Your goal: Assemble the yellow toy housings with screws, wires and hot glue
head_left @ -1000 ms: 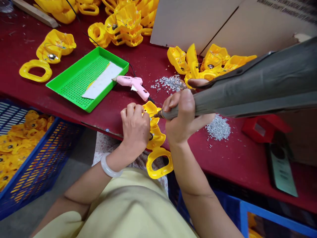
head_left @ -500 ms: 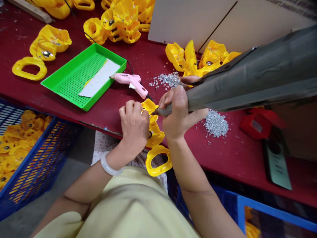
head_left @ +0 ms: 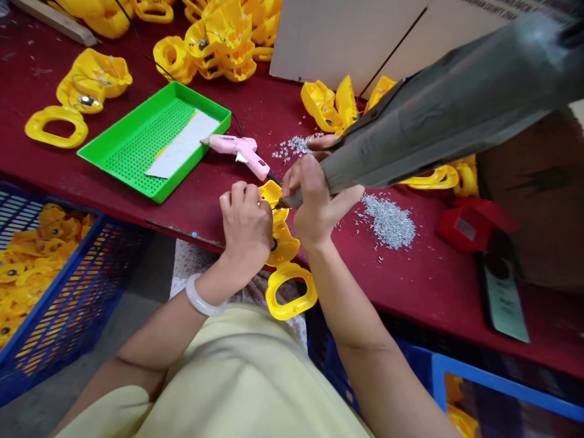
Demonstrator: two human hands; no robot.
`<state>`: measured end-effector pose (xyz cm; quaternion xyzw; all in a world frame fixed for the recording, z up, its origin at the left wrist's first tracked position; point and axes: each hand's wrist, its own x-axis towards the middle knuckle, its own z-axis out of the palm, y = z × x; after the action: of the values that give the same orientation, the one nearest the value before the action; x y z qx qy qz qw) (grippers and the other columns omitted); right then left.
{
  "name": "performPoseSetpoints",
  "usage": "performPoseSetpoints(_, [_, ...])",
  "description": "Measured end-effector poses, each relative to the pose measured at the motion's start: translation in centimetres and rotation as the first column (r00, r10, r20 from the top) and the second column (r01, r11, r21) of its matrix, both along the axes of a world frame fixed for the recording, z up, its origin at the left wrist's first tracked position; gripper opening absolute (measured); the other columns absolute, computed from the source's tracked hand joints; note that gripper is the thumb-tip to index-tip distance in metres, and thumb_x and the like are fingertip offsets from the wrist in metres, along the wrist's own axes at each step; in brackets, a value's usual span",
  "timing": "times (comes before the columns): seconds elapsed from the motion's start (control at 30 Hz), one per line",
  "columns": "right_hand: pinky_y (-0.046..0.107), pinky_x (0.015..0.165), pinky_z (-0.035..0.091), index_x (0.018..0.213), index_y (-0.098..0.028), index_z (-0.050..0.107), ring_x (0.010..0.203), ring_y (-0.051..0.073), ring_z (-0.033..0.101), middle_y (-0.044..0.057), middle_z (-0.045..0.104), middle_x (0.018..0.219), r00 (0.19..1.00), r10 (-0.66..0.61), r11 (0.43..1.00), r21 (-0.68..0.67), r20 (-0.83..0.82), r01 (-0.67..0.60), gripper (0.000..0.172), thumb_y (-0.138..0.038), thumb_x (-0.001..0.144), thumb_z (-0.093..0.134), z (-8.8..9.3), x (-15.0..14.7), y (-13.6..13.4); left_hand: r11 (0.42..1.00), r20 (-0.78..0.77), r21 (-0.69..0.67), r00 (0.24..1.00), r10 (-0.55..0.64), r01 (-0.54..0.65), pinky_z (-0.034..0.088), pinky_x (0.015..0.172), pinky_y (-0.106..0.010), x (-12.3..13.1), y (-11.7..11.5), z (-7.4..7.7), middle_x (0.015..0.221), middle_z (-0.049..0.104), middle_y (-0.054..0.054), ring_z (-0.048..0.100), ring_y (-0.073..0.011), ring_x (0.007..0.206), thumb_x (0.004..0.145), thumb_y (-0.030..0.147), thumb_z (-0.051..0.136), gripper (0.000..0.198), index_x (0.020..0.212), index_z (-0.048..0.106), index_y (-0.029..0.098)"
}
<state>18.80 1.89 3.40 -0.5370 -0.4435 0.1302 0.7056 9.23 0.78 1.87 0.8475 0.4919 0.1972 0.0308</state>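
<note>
My left hand (head_left: 247,222) is closed on the left side of a yellow plastic shell (head_left: 285,243) at the table's front edge. The shell's ring-shaped handle (head_left: 291,292) sticks out over my lap. In my right hand (head_left: 314,204) is a long, dark grey power screwdriver (head_left: 410,128), gripped near its front end. It slants up to the right, and its tip meets the upper part of the shell. Whether a screw sits under the tip is hidden. Just beyond my right hand lies a pile of small screws (head_left: 390,220), with another heap of small metal pieces (head_left: 294,148) behind.
A pink glue gun (head_left: 241,152) leans by a green tray (head_left: 157,193) holding a white sheet. More yellow shells (head_left: 223,39) stand at the back. Blue crates (head_left: 114,267) flank me below the table. At right are a red box (head_left: 465,225) and a phone (head_left: 506,304).
The screwdriver's rear end has swung up and its body shifted left, with my right hand moving slightly left too. My left hand keeps its hold on the shell.
</note>
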Motion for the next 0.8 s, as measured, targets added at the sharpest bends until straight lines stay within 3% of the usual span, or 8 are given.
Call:
performPoseSetpoints(0.2, [0.025, 0.041, 0.037, 0.094, -0.027, 0.05, 0.04, 0.009, 0.042, -0.009, 0.039, 0.055, 0.991, 0.04, 0.948, 0.319, -0.13, 0.003, 0.012, -0.029, 0.083, 0.055, 3.8, 0.0, -2.3, 0.998, -0.063, 0.066, 0.998, 0.013, -0.009, 0.038, 0.079, -0.044, -0.3, -0.7, 0.0, 0.1, 0.061, -0.014, 0.048, -0.0325, 0.103, 0.09, 0.015, 0.047, 0.019, 0.085, 0.065, 0.014])
performPoseSetpoints(0.33, [0.023, 0.038, 0.034, 0.087, -0.025, 0.056, 0.038, 0.006, 0.038, -0.01, 0.042, 0.05, 0.995, -0.069, 0.916, 0.392, -0.068, 0.09, 0.008, -0.025, 0.079, 0.055, 5.1, 2.7, -5.8, 0.994, -0.018, 0.099, 0.999, -0.039, 0.04, 0.041, 0.08, -0.043, -1.2, -0.1, 0.9, 0.104, 0.062, -0.013, 0.052, -0.0318, 0.101, 0.09, 0.025, 0.057, 0.015, 0.094, 0.066, 0.014])
performPoseSetpoints(0.4, [0.023, 0.037, 0.033, 0.085, -0.024, 0.059, 0.037, 0.007, 0.039, -0.01, 0.045, 0.049, 0.985, -0.145, 0.931, 0.325, -0.089, 0.166, 0.011, -0.024, 0.074, 0.059, 4.6, 4.6, -7.9, 0.991, -0.001, 0.111, 0.997, -0.076, 0.076, 0.042, 0.081, -0.041, -1.6, 0.8, 1.4, 0.109, 0.063, -0.013, 0.053, -0.0297, 0.101, 0.091, 0.023, 0.055, 0.017, 0.103, 0.065, 0.015])
performPoseSetpoints(0.47, [0.026, 0.036, 0.034, 0.083, -0.024, 0.063, 0.036, 0.009, 0.04, -0.008, 0.046, 0.048, 0.942, -0.312, 0.918, 0.217, -0.121, 0.332, 0.014, -0.02, 0.07, 0.058, 3.7, 6.5, -10.0, 0.986, -0.032, 0.095, 0.991, -0.134, 0.136, 0.042, 0.079, -0.038, -1.8, 1.9, 1.7, 0.106, 0.065, -0.012, 0.057, -0.0264, 0.098, 0.093, 0.017, 0.05, 0.021, 0.107, 0.064, 0.015])
performPoseSetpoints(0.57, [0.031, 0.034, 0.032, 0.075, -0.025, 0.067, 0.035, 0.012, 0.041, -0.005, 0.047, 0.045, 0.856, -0.507, 0.852, 0.09, -0.103, 0.515, 0.015, -0.019, 0.064, 0.06, 2.4, 8.9, -12.9, 0.987, -0.107, 0.014, 0.981, -0.16, 0.163, 0.043, 0.074, -0.035, -2.4, 3.0, 1.6, 0.092, 0.068, -0.011, 0.061, -0.0226, 0.086, 0.093, 0.012, 0.045, 0.023, 0.102, 0.066, 0.013])
performPoseSetpoints(0.7, [0.036, 0.035, 0.029, 0.068, -0.029, 0.07, 0.034, 0.014, 0.042, -0.003, 0.046, 0.044, 0.732, -0.68, 0.723, 0.13, -0.044, 0.679, 0.014, -0.022, 0.057, 0.066, 1.3, 11.6, -15.7, 0.996, -0.137, -0.031, 0.987, -0.085, 0.082, 0.045, 0.069, -0.034, -3.6, 2.1, 1.4, 0.092, 0.067, -0.011, 0.064, -0.0241, 0.084, 0.091, 0.012, 0.045, 0.022, 0.099, 0.065, 0.012])
performPoseSetpoints(0.8, [0.041, 0.039, 0.032, 0.071, -0.029, 0.069, 0.037, 0.016, 0.046, -0.002, 0.05, 0.05, 0.692, -0.722, 0.682, 0.176, 0.006, 0.71, 0.02, -0.033, 0.052, 0.071, 0.3, 14.0, -17.2, 0.999, -0.104, -0.028, 0.993, -0.048, 0.045, 0.047, 0.07, -0.033, -4.5, 0.7, 1.3, 0.099, 0.067, -0.011, 0.065, -0.0249, 0.088, 0.089, 0.012, 0.045, 0.03, 0.114, 0.06, 0.011])
